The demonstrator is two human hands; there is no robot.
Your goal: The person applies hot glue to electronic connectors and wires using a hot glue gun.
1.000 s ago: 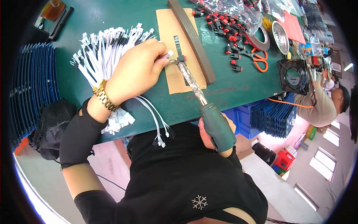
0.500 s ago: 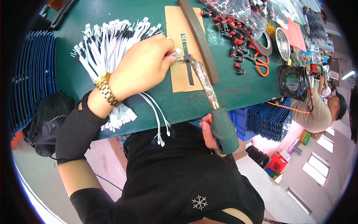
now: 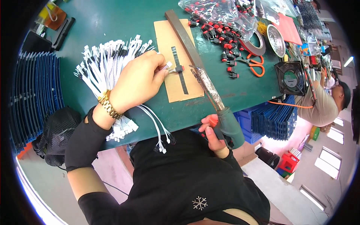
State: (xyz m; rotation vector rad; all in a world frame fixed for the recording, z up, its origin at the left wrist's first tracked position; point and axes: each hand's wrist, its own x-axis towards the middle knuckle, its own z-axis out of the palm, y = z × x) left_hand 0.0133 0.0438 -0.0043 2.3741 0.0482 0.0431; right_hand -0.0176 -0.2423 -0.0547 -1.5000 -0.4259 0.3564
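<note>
1. Centrally, a small red connector (image 3: 179, 69) with a short white lead lies on a tan cardboard mat (image 3: 165, 33), right against a thin dark metal strip (image 3: 182, 77) that runs lengthwise down the mat.
2. Its lead points left into the left hand (image 3: 137, 82), whose thumb and forefinger pinch the white wire end; the other fingers curl loosely. A gold watch (image 3: 107, 107) sits on that wrist, above a black sleeve.
3. Just right of the connector hovers the tip of a soldering iron (image 3: 205, 84). Its long axis slants from the tip at upper left down to the green handle at lower right, past the table edge.
4. The right hand (image 3: 213, 137) wraps closed around that green handle, close to the person's body; the left hand is the nearer one to the connector.
5. Under and behind the left hand fans a large bundle of white wires (image 3: 101, 63) with small plugs; a few loose strands hang over the near edge of the green table (image 3: 112, 22).
6. A long grey metal bar (image 3: 183, 35) lies along the mat's right side.
7. Farther right, a clear plastic bag (image 3: 213, 9) holds many red and black connectors, with more spilled beside it.
8. Beyond lie orange-handled scissors (image 3: 255, 67), a tape roll (image 3: 255, 45), a round metal dish (image 3: 276, 39), seemingly empty, and a small black fan (image 3: 290, 78).
9. At far right, another person (image 3: 322, 105) works separately.
</note>
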